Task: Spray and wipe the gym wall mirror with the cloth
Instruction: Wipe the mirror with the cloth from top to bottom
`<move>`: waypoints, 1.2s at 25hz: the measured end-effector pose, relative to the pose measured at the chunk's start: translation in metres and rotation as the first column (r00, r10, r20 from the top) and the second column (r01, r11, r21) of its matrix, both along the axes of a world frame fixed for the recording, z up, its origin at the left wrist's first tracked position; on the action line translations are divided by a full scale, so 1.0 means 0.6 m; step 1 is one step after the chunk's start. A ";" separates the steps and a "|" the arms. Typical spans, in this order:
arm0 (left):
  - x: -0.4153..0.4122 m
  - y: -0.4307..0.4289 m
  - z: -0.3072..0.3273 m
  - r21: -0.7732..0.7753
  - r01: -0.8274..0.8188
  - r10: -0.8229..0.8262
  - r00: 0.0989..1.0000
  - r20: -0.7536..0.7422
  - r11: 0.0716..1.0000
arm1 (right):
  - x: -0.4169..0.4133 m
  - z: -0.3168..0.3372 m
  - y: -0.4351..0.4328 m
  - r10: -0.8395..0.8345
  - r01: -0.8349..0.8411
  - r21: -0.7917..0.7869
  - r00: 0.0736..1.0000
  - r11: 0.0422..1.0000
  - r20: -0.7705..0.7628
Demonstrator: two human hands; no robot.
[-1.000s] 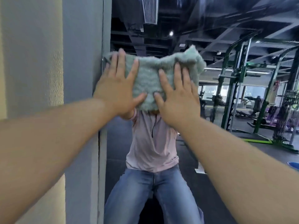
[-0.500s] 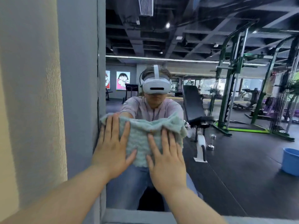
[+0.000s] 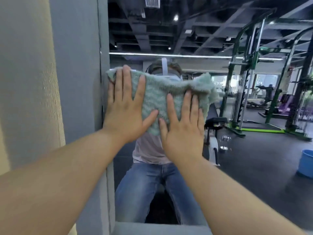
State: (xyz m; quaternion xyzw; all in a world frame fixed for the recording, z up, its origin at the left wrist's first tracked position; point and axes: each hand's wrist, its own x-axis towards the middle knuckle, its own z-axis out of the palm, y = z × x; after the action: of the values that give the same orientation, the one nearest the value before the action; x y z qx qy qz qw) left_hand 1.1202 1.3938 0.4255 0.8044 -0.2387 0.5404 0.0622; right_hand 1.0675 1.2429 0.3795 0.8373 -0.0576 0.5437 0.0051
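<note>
Nearest the camera, two bare forearms enter from 7 and 5 o'clock and converge toward the centre. At 6 o'clock a grey ledge [image 3: 160, 228] runs along the foot of the mirror [image 3: 254, 158]. At 9 o'clock stands a grey wall edge [image 3: 76, 65], with a cream textured wall [image 3: 25, 65] beyond it at the far left; the mirror's left border meets this grey edge.

The cloth [image 3: 155, 94], pale green and fluffy, lies spread against the mirror at about 12 o'clock from centre, close to the glass's left border. It covers the reflected face of the person; the reflected pink top and blue jeans show below it.

The left hand [image 3: 124, 106] lies flat, fingers splayed and extended, palm on the cloth's left portion, its outer side reaching the grey edge. The right hand [image 3: 183, 122] is likewise flat and splayed, pressing the cloth's lower right portion. Neither hand is clenched; both press the cloth to the glass without closing around it. The thumbs sit near each other at centre.

Reflected further off: a blue bucket [image 3: 306, 162] at 3 o'clock on the dark floor, a weight bench [image 3: 214, 122] just right of the right hand, and green-framed racks [image 3: 243, 78] at 2 o'clock under a dark ceiling.
</note>
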 end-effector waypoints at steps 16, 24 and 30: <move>0.002 -0.008 0.070 -0.126 -0.050 0.054 0.998 0.027 0.991 | -0.007 0.105 -0.024 0.023 -0.025 -0.097 0.999 0.995 -0.025; -0.015 -0.006 -0.286 -0.029 -0.030 0.027 0.994 -0.110 0.999 | -0.030 -0.285 -0.010 0.055 -0.060 -0.035 0.989 0.998 -0.140; -0.027 -0.008 -0.282 -0.070 -0.072 0.061 0.986 -0.153 0.995 | -0.040 -0.214 -0.005 0.102 -0.109 -0.046 0.986 0.993 -0.131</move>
State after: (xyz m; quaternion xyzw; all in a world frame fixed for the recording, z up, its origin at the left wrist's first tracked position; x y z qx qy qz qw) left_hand 1.1041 1.3890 0.2565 0.8476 -0.1857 0.4885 0.0922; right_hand 1.0436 1.2400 0.2510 0.8719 0.0019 0.4897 0.0023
